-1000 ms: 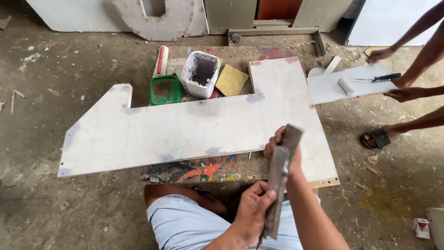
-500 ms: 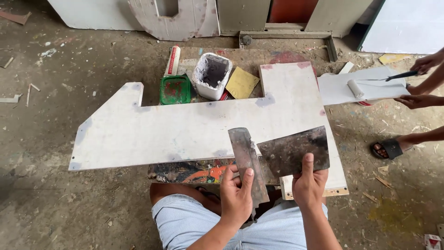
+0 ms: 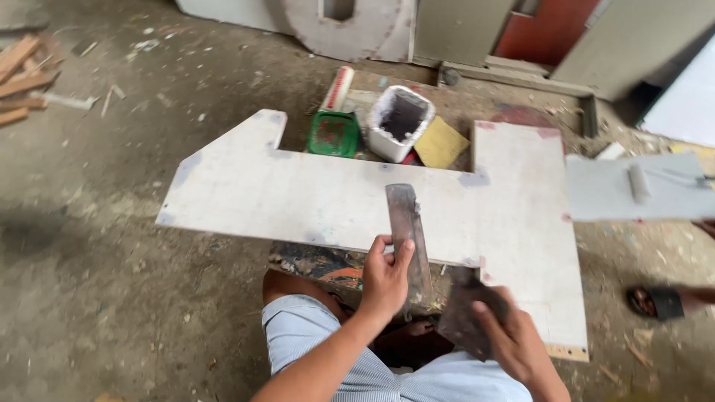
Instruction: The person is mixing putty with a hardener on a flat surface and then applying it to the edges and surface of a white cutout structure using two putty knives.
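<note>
On a dusty grey concrete floor (image 3: 112, 246) lies a large white-painted board cut in a stepped shape (image 3: 313, 201). Over it the left hand (image 3: 385, 279) pinches a long dark putty blade (image 3: 408, 238) upright, while the right hand (image 3: 514, 342) grips a smaller dark scraper (image 3: 465, 313), blurred. It seems they are being scraped clean; the next stroke wants blades meeting flat

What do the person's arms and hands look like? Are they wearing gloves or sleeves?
No gloves and no sleeves in view. The left hand and right hand are both bare, and so are the forearms, with no watch, ring or bracelet showing. Below them you can see light blue striped shorts.
</note>
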